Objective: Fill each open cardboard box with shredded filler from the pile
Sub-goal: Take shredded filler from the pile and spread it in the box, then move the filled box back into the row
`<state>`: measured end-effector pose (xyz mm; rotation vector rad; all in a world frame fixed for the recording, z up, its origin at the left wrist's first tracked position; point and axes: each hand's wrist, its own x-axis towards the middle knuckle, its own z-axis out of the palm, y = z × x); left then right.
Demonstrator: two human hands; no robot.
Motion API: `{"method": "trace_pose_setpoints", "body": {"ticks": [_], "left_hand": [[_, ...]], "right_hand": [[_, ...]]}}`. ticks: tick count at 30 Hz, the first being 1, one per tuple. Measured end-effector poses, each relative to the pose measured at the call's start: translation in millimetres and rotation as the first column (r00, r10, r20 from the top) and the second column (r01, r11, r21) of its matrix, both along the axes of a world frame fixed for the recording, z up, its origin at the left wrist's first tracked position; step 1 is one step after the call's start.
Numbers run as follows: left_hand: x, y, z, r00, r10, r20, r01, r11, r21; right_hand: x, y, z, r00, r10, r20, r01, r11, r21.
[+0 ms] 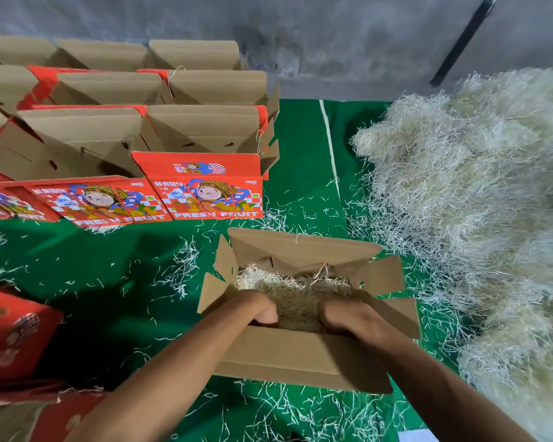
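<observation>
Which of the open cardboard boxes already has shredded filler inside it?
The plain brown open cardboard box nearest the camera, with both hands inside it; the red-printed boxes behind look empty.

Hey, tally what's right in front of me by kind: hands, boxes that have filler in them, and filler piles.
Hands: 2, left hand and right hand
Box with filler: 1
Filler pile: 1
Total: 4

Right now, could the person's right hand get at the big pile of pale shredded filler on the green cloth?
Probably yes. The right hand is down inside the open brown cardboard box, but the pile of pale shredded filler lies just to its right on the green cloth, with only the low box flaps between.
</observation>
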<state>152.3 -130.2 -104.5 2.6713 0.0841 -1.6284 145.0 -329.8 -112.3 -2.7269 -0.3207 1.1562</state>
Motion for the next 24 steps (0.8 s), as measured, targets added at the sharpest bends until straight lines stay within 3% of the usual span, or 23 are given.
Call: {"method": "trace_pose_setpoints", "body": {"ticks": [4, 7, 10, 12, 14, 17, 20, 24], "left_hand": [[-1, 1, 13, 0.978, 0.030, 0.205, -0.017, 0.998, -0.063], [-8, 3, 21, 0.966, 0.070, 0.248, -0.056, 0.996, -0.065], [-16, 2, 32, 0.968, 0.098, 0.230, -0.075, 0.991, -0.106], [-23, 0, 45, 0.945, 0.119, 0.305, -0.068, 0.982, -0.174], [-31, -7, 61, 0.904, 0.149, 0.401, -0.044, 0.965, -0.259], [-43, -21, 85, 0.843, 0.241, 0.481, -0.034, 0.916, -0.399], [-57, -37, 106, 0.821, 0.288, 0.493, 0.026, 0.844, -0.536], [-77, -58, 135, 0.776, 0.230, 0.588, 0.250, 0.743, -0.620]], "right_hand": [[7, 19, 13, 0.985, -0.117, 0.128, 0.124, 0.991, -0.052], [-1, 21, 14, 0.985, -0.074, 0.155, 0.086, 0.994, -0.073], [-8, 16, 28, 0.982, -0.150, 0.118, 0.143, 0.988, 0.065], [-9, 8, 48, 0.958, -0.255, 0.134, 0.223, 0.951, 0.217], [-12, -5, 71, 0.909, -0.359, 0.209, 0.252, 0.876, 0.411], [-19, -22, 106, 0.824, -0.452, 0.341, 0.194, 0.791, 0.580], [-31, -45, 128, 0.732, -0.524, 0.436, 0.146, 0.746, 0.650], [-43, -77, 124, 0.577, -0.628, 0.522, 0.178, 0.720, 0.670]]}}
